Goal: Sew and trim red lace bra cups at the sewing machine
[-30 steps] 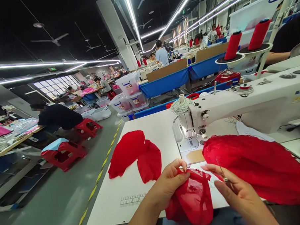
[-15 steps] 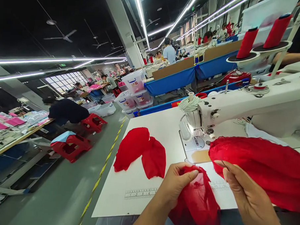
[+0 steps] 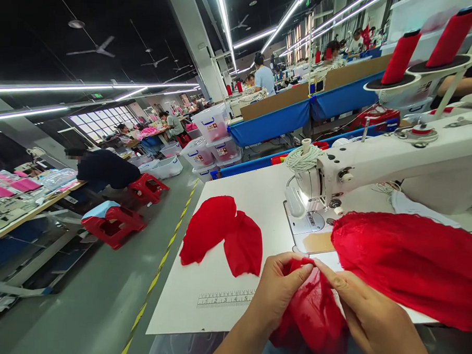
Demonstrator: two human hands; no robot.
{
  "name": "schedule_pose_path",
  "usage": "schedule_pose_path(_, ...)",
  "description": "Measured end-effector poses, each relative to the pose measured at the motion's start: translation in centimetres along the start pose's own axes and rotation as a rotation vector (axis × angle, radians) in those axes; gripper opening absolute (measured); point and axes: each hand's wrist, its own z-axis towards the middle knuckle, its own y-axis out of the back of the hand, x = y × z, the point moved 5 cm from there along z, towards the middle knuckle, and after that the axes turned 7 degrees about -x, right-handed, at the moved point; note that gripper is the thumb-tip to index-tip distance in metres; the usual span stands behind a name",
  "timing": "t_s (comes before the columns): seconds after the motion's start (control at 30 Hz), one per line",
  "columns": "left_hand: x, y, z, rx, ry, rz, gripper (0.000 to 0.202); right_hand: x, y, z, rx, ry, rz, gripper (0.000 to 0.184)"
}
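My left hand (image 3: 280,288) is closed on the upper edge of a thin, sheer red fabric piece (image 3: 317,326), which hangs in loose folds over the table's front edge. Close against that edge, the fingertips of my right hand (image 3: 365,302) meet the left thumb in a pinch. Whatever sits inside the right fingers is hidden. Beyond my hands is a white sewing machine (image 3: 361,172) with its lamp lit over the needle plate. To the right, a larger gathered red fabric piece (image 3: 408,263) spreads across the machine bed.
Two overlapping red fabric pieces (image 3: 210,230) lie on the white table (image 3: 179,305), behind a printed ruler scale (image 3: 225,299). A bundle of pale cord (image 3: 305,159) rests on the machine head. Red thread cones (image 3: 401,59) stand at right. Several people work farther back.
My right hand has moved left, from beside the larger red piece to the edge held by my left hand. A thin pointed thing seen in its fingers before is now out of sight.
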Motion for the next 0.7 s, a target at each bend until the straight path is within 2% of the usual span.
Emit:
schedule_pose_path(0.3, -0.4, 0.2, -0.2, -0.029, -0.114, 0.152, 0.026, -0.8, -0.4, -0.3, 0.063, -0.064, 0.161, 0.051)
schedule_pose_path(0.4, -0.5, 0.2, -0.2, -0.019, -0.12, 0.14, 0.024, -0.5, 0.0, 0.2, -0.001, -0.135, 0.312, 0.045)
schedule_pose_path(0.47, -0.4, 0.1, -0.3, -0.013, -0.092, 0.088, 0.024, -0.3, 0.2, 0.4, -0.055, -0.252, 0.443, 0.041)
schedule_pose_path(0.57, -0.3, 0.1, -0.4, -0.016, -0.04, 0.032, 0.026, 0.0, 0.0, 0.6, -0.055, -0.47, 0.653, 0.036)
schedule_pose_path(0.7, -0.2, 0.1, -0.5, -0.017, -0.034, 0.079, 0.029, -0.2, -0.9, 0.0, -0.015, -0.812, 0.96, 0.045)
